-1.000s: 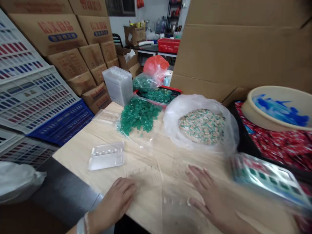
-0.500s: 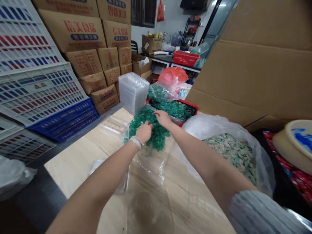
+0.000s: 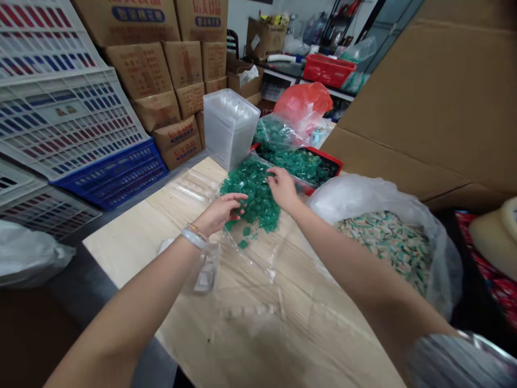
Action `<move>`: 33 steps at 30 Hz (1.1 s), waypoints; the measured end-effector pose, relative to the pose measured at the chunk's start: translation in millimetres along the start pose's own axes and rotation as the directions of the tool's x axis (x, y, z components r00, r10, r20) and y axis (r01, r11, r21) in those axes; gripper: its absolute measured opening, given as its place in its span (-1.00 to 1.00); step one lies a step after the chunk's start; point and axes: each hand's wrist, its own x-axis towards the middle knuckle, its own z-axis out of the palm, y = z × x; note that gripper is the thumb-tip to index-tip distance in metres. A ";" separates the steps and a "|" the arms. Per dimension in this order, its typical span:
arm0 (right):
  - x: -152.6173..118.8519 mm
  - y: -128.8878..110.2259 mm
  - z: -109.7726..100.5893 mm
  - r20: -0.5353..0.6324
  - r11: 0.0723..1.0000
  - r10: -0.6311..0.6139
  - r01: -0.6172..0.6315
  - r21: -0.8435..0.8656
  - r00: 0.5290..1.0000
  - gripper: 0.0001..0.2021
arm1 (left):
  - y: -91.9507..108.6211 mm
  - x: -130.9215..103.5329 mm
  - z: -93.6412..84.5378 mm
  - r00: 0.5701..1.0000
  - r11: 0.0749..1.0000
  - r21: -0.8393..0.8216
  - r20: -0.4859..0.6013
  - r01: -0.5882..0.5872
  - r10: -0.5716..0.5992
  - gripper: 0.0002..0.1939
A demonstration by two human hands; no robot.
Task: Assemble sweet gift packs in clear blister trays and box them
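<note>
A heap of green, translucent candy-like pieces (image 3: 258, 196) lies on a clear plastic sheet or bag (image 3: 260, 258) on the wooden table. My left hand (image 3: 220, 212), with a pale bangle at the wrist, hovers at the heap's left edge; its fingers are spread and nothing shows in them. On the heap's right side is my right hand (image 3: 283, 188), loosely curved, its fingertips apart over the pieces. Beside my left wrist lies a clear plastic tray (image 3: 208, 272). Behind the heap, a red-rimmed tray (image 3: 341, 168) contains more green pieces.
A stack of clear plastic boxes (image 3: 230, 129) stands at the table's far corner. To the right, a big clear bag (image 3: 363, 188) holds pink-and-green pieces. A cardboard sheet (image 3: 424, 102) rises behind it. Plastic crates (image 3: 109, 178) and cartons (image 3: 177, 140) are stacked on the left.
My left hand has pulled back leftward from the heap and its fingers have spread. My right hand stays by the heap, its fingers slightly more open. The view has tilted down.
</note>
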 end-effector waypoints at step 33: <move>-265.6 -71.2 -49.6 0.372 0.985 0.000 -0.065 0.162 0.928 -0.74 | -141.4 -159.4 42.2 0.986 0.947 0.285 -0.034 -0.147 0.163 -0.93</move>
